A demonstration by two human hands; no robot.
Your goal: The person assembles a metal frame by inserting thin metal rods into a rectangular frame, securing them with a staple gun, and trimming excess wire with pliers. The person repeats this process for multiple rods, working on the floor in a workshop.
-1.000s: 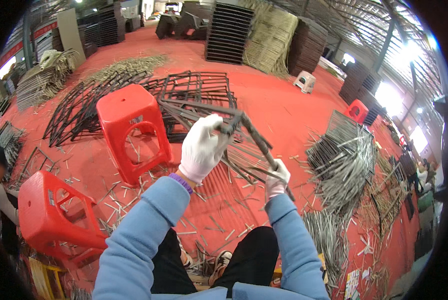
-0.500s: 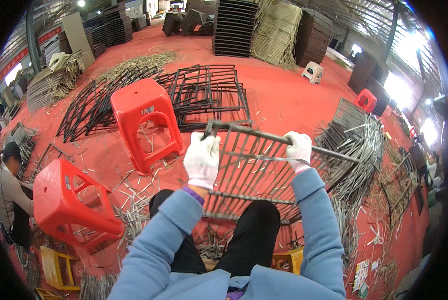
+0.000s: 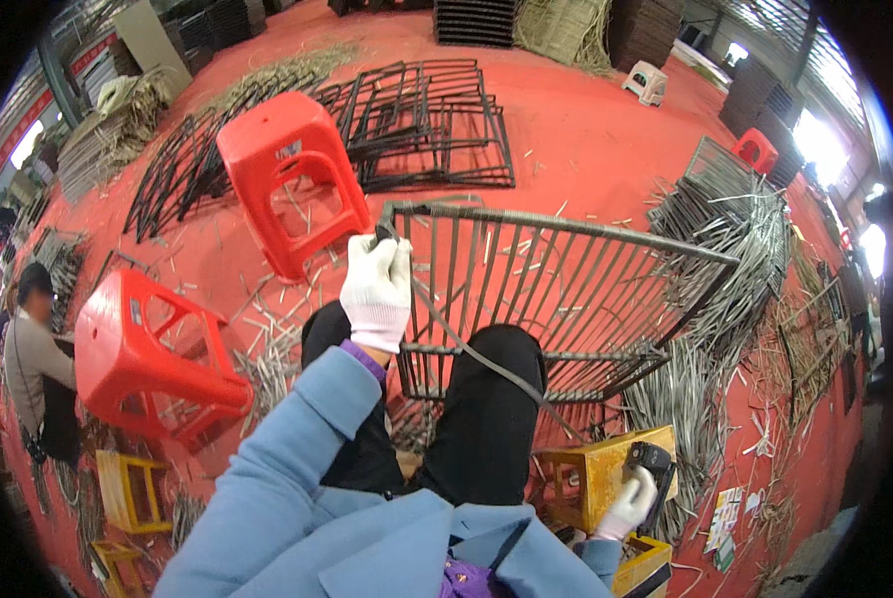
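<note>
My left hand point(image 3: 376, 289), in a white glove, grips the near left corner of a dark metal slatted frame point(image 3: 576, 279) that rests across my knees. A thin grey strip point(image 3: 486, 364) runs from that hand down over my right knee. At the lower right, my gloved right hand point(image 3: 631, 503) closes on a black tool point(image 3: 651, 468) that sits on a small yellow stool point(image 3: 591, 478).
Two red plastic stools, one upright point(image 3: 287, 169) and one tipped over point(image 3: 147, 349), lie to my left. More dark frames point(image 3: 416, 120) are spread on the red floor ahead. Bundles of grey strips point(image 3: 735, 229) pile up at the right. A seated person point(image 3: 32, 349) is at the far left.
My right hand has let go of the frame's top bar and dropped to the black tool on the yellow stool. The frame has settled flatter on my knees.
</note>
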